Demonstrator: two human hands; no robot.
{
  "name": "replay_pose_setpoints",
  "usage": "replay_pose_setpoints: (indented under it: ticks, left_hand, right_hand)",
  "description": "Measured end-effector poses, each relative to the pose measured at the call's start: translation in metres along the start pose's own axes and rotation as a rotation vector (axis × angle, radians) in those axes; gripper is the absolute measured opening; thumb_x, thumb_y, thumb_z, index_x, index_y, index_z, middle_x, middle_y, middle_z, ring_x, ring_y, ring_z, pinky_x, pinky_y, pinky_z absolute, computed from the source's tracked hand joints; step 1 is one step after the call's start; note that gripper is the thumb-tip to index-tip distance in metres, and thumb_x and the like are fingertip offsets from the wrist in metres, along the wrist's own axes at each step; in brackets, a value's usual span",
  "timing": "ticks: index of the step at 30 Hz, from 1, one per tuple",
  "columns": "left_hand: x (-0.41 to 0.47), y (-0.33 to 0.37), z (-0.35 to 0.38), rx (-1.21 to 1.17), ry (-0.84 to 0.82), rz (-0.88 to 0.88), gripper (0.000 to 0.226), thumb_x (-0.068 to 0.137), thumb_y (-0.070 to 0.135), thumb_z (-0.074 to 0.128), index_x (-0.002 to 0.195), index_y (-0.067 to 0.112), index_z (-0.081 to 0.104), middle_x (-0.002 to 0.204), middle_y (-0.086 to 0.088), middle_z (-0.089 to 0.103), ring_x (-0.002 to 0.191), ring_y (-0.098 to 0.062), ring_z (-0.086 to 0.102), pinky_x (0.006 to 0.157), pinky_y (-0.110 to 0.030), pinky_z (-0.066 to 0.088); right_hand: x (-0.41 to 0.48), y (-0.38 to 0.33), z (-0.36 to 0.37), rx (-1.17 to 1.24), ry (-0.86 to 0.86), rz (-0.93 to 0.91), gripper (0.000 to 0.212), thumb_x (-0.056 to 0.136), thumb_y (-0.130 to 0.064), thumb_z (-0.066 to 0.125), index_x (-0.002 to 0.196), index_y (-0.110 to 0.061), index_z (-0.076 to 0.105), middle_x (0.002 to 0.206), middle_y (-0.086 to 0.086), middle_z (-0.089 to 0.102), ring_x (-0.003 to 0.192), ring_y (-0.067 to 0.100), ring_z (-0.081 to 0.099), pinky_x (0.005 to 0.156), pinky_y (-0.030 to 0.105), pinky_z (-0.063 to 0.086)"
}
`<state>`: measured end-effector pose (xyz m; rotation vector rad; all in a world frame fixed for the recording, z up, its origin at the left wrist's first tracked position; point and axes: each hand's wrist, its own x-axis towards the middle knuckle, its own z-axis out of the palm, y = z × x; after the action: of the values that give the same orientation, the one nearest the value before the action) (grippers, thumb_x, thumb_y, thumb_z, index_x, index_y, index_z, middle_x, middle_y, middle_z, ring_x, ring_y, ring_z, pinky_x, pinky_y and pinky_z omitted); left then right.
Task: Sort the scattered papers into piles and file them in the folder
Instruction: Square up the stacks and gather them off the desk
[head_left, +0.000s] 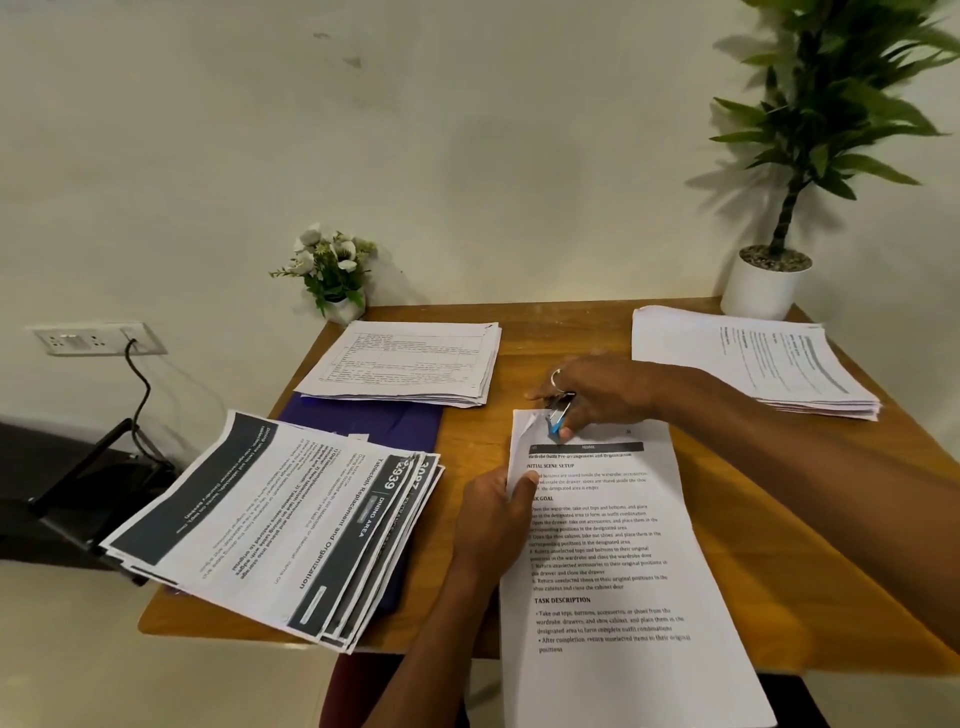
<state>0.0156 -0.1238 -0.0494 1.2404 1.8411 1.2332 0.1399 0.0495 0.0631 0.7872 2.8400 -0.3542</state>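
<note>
Table (467, 431): wooden, set against a pale wall; four groups of paper lie on it.

Front stack (608, 561): printed sheets lying lengthwise at the near edge, right of centre; the lower end overhangs the table edge; the top left corner is curled upward.

Left hand (493, 514): grips the left edge of the front stack near its upper end; thumb on the top sheet, the other fingers curled at the edge.

Right hand (597, 387): fingers curled round a small blue and silver stapler (558, 415); the stapler sits at the curled top left corner of the front stack; a ring (556, 376) shows on one finger.

Folder (363, 421): dark purple, flat on the table left of the front stack; mostly covered.

Fanned pile (280, 530): sheets with dark header bands, spread over the near part of the folder and past the left table edge.

Far centre pile (405, 364): sheets with ruled tables; its near edge overlaps the far end of the folder.

Far right pile (753, 364): text sheets, well apart from the front stack.

Far corners: a small flower pot (332, 270) to the left; a white pot with a tall green plant (761, 288) to the right, just beside the far right pile.

Wall: a socket plate (93, 339) with a black cable hanging from it.
</note>
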Motion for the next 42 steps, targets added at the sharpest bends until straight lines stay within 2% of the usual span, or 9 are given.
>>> replay_pose_setpoints:
  ticks: [5, 8, 12, 16, 18, 22, 30, 37, 42]
  left_hand:
    - [0.001, -0.003, 0.001, -0.027, 0.012, -0.009, 0.019, 0.102, 0.034, 0.06, 0.091, 0.021, 0.068, 0.086, 0.007, 0.076, 0.072, -0.006, 0.074, 0.058, -0.024, 0.06]
    - [0.004, -0.009, 0.006, -0.044, 0.034, -0.008, 0.019, 0.1, 0.032, 0.062, 0.113, 0.019, 0.067, 0.103, 0.005, 0.076, 0.085, -0.01, 0.075, 0.071, -0.036, 0.064]
    - [0.003, -0.009, 0.012, -0.08, 0.047, 0.04, 0.056, 0.096, 0.023, 0.068, 0.146, 0.028, 0.043, 0.128, 0.013, 0.064, 0.108, -0.01, 0.069, 0.081, -0.026, 0.062]
    - [0.002, -0.006, 0.02, 0.081, 0.062, 0.126, 0.084, 0.095, 0.021, 0.07, 0.16, 0.033, 0.018, 0.147, 0.018, 0.038, 0.124, -0.005, 0.051, 0.081, -0.007, 0.051]
    - [0.003, -0.005, 0.024, 0.27, 0.095, 0.207, 0.085, 0.093, 0.018, 0.071, 0.16, 0.031, 0.02, 0.15, 0.015, 0.031, 0.129, -0.005, 0.041, 0.088, -0.01, 0.048]
    - [0.015, 0.006, 0.03, 0.664, 0.162, 0.275, 0.07, 0.089, 0.018, 0.075, 0.151, 0.025, 0.043, 0.162, -0.006, 0.026, 0.148, -0.029, 0.029, 0.116, -0.049, 0.037]
    - [0.056, 0.067, 0.099, 0.602, -0.197, 0.518, 0.028, 0.102, 0.026, 0.058, 0.13, 0.026, 0.065, 0.148, 0.004, 0.049, 0.133, -0.016, 0.046, 0.11, -0.037, 0.046]
    - [0.123, 0.093, 0.164, 0.671, -0.171, 0.572, 0.039, 0.1, 0.033, 0.06, 0.137, 0.022, 0.059, 0.152, -0.004, 0.045, 0.135, -0.025, 0.047, 0.107, -0.038, 0.046]
    - [0.182, 0.116, 0.186, 0.986, -0.497, 0.536, 0.082, 0.085, 0.054, 0.075, 0.155, 0.032, 0.037, 0.168, 0.0, 0.021, 0.151, -0.026, 0.028, 0.118, -0.046, 0.033]
  right_hand:
    - [-0.052, 0.036, 0.026, 0.289, 0.34, 0.219, 0.047, 0.093, -0.036, 0.072, 0.138, -0.03, 0.061, 0.121, -0.005, 0.062, 0.115, 0.021, 0.055, 0.103, 0.039, 0.039]
    - [-0.088, 0.042, 0.078, 0.587, 0.568, 0.449, 0.046, 0.1, -0.033, 0.062, 0.145, -0.027, 0.054, 0.14, -0.002, 0.059, 0.131, 0.021, 0.052, 0.113, 0.036, 0.039]
    - [-0.113, 0.043, 0.143, 0.509, 0.734, 0.673, 0.062, 0.099, -0.058, 0.035, 0.148, -0.023, 0.05, 0.146, 0.004, 0.057, 0.134, 0.025, 0.052, 0.107, 0.037, 0.043]
    - [-0.111, 0.049, 0.157, 0.139, 0.697, 0.814, 0.047, 0.103, -0.05, 0.048, 0.142, -0.026, 0.057, 0.138, 0.004, 0.059, 0.128, 0.024, 0.048, 0.106, 0.044, 0.036]
    - [-0.109, 0.05, 0.156, 0.063, 0.697, 0.877, 0.041, 0.103, -0.046, 0.051, 0.136, -0.024, 0.062, 0.133, 0.004, 0.06, 0.124, 0.024, 0.048, 0.102, 0.043, 0.032]
    - [-0.107, 0.053, 0.159, 0.083, 0.797, 0.925, 0.033, 0.099, -0.037, 0.061, 0.126, -0.019, 0.068, 0.13, 0.006, 0.061, 0.122, 0.025, 0.05, 0.103, 0.045, 0.033]
    - [-0.115, 0.102, 0.135, 0.982, 1.46, 1.129, 0.04, 0.095, -0.021, 0.061, 0.135, -0.026, 0.056, 0.147, 0.004, 0.046, 0.135, 0.025, 0.045, 0.105, 0.045, 0.049]
    - [-0.099, 0.121, 0.125, 0.979, 1.477, 1.172, 0.034, 0.095, -0.016, 0.064, 0.128, -0.02, 0.059, 0.141, 0.006, 0.051, 0.129, 0.025, 0.052, 0.098, 0.036, 0.052]
    - [-0.097, 0.121, 0.126, 0.922, 1.413, 1.2, 0.027, 0.094, -0.016, 0.065, 0.12, -0.025, 0.06, 0.133, 0.002, 0.058, 0.123, 0.02, 0.056, 0.096, 0.042, 0.056]
